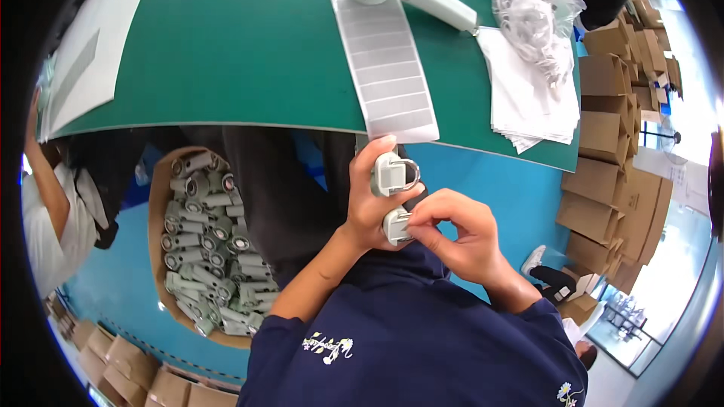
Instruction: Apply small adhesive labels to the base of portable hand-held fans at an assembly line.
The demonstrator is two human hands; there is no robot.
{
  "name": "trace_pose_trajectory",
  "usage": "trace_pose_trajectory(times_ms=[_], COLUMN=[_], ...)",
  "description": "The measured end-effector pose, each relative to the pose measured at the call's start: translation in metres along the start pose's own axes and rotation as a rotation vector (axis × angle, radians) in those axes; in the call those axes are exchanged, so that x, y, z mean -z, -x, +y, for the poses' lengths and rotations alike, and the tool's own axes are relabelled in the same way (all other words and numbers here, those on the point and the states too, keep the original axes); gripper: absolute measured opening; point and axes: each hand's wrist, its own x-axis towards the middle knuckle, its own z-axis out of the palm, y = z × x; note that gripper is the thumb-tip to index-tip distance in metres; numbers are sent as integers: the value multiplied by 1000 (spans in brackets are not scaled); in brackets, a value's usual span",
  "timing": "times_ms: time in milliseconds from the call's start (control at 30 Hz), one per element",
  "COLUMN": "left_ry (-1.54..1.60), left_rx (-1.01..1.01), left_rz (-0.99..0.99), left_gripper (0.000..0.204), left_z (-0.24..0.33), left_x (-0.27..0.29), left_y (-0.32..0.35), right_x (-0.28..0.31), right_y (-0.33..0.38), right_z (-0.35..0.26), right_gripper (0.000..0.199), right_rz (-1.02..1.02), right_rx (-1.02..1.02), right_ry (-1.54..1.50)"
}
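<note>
My left hand (363,207), below the table's front edge, is closed around two pale grey-green pieces that look like handheld fans seen from the handle end. The upper handle end (389,175) has a curved metal loop standing out on its right. On the lower handle end (395,227) another metal loop shows. My right hand (460,234) pinches at this lower loop with thumb and forefinger. The rest of both fans is hidden behind my hand. A whole handheld fan (441,4) lies on the table, its head on a strip of labels (386,68).
The green table (241,45) carries a stack of white sheets (528,98), a clear plastic bag (528,7) and a white board (105,53). A carton (157,249) full of fans stands at left. Brown boxes (599,136) pile up at right. Other people are at the sides.
</note>
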Motion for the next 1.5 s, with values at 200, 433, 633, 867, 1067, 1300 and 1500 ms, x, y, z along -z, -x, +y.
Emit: trace_pose_trajectory(times_ms=[200, 433, 633, 867, 1067, 1300, 1500], left_ry=[3, 12, -14, -32, -19, -46, -52], left_rx=[13, -10, -37, -50, -35, -18, -20], left_rz=[-34, 0, 6, -35, -3, -50, -53], left_gripper=[45, 44, 45, 44, 42, 31, 33], left_z=[0, -3, -4, -5, -4, -1, 0], left_x=[2, 0, 1, 4, 0, 5, 5], left_y=[-3, -3, -5, -4, -6, -6, -8], right_x=[-1, -2, -3, -2, -3, -20, -31], right_y=[-4, -6, -9, -9, -7, 5, 11], right_z=[-8, -10, -12, -12, -11, -5, -6], right_gripper=[22, 23, 22, 22, 23, 31, 32], right_rz=[-28, -50, -61, -65, -60, 117, 217], right_rx=[89, 100, 82, 86, 135, 266, 248], right_ry=[191, 250, 258, 263, 325, 462, 504])
